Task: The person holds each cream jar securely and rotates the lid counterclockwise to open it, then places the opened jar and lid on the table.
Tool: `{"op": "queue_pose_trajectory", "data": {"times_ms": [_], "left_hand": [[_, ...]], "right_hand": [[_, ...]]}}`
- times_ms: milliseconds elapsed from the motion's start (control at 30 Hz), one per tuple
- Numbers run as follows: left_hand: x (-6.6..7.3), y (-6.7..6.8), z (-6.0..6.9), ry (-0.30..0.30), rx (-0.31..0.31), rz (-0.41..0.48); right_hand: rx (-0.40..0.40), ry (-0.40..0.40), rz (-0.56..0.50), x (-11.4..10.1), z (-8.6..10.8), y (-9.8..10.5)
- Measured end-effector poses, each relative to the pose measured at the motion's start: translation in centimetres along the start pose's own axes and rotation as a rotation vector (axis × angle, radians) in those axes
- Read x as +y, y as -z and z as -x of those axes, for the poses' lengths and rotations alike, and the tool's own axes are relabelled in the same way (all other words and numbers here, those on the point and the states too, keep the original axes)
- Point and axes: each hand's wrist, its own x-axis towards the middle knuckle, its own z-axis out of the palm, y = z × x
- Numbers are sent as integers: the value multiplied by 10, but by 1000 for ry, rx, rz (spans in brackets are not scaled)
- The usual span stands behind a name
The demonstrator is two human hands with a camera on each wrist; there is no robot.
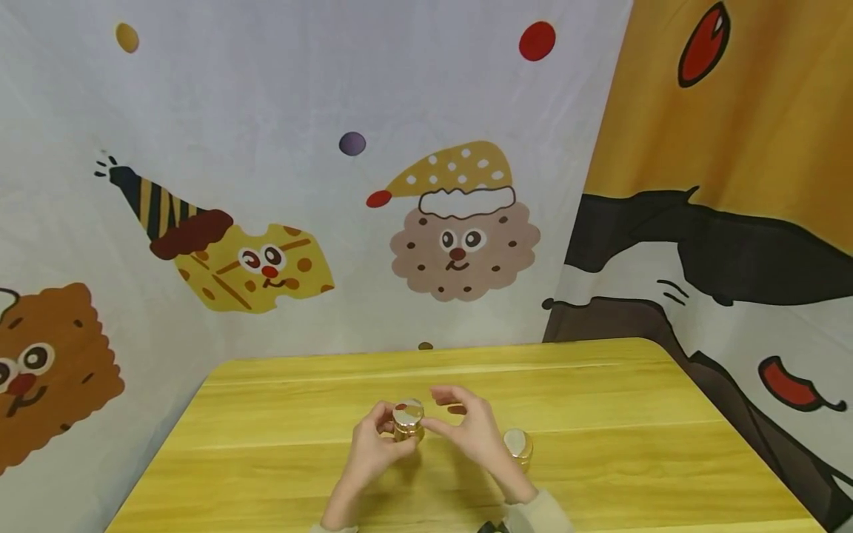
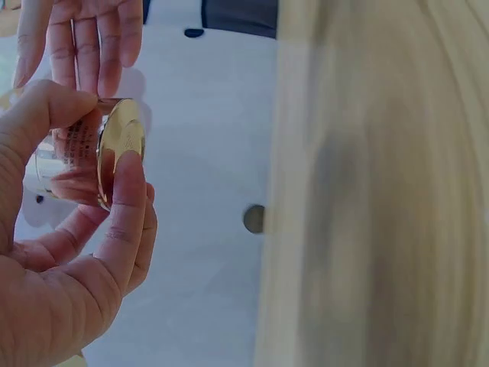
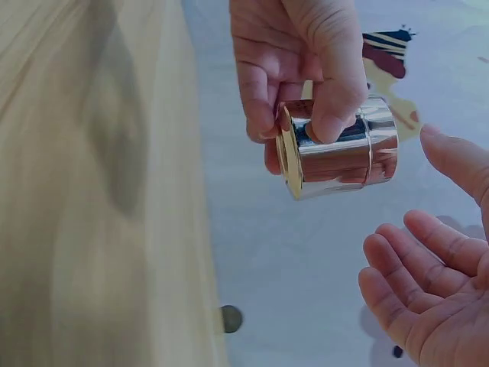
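Note:
A shiny gold jar (image 1: pixel 408 419) is held above the table by my left hand (image 1: pixel 375 446), whose thumb and fingers curl round its lower part. In the left wrist view the jar (image 2: pixel 72 157) shows small print on its side, and the left hand (image 2: pixel 69 283) grips it. My right hand (image 1: pixel 469 429) is beside the jar with fingers spread and nothing in them; in the right wrist view a gap separates this right hand (image 3: pixel 435 283) from the jar (image 3: pixel 332 153). A second gold jar (image 1: pixel 517 446) stands on the table beside the right wrist.
The wooden table (image 1: pixel 280 400) reaches back to a cloth backdrop (image 1: pixel 266 89) printed with cartoon food. A small dark object (image 1: pixel 492 527) shows at the bottom edge, near the right sleeve (image 1: pixel 543 512).

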Motion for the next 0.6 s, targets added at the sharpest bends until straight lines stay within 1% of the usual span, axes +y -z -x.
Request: {"op": "queue_pose_trajectory", "data": {"times_ms": [133, 267, 400, 600], "left_hand": [[12, -3, 1, 11, 13, 48], [25, -7, 3, 3, 14, 85], [35, -11, 3, 5, 8, 92], [44, -17, 4, 27, 12, 92]], "right_hand": [[13, 2, -45, -11, 0, 6], [21, 44, -43, -18, 1, 11], [26, 75, -23, -24, 1, 15], [47, 107, -9, -28, 2, 18]]}}
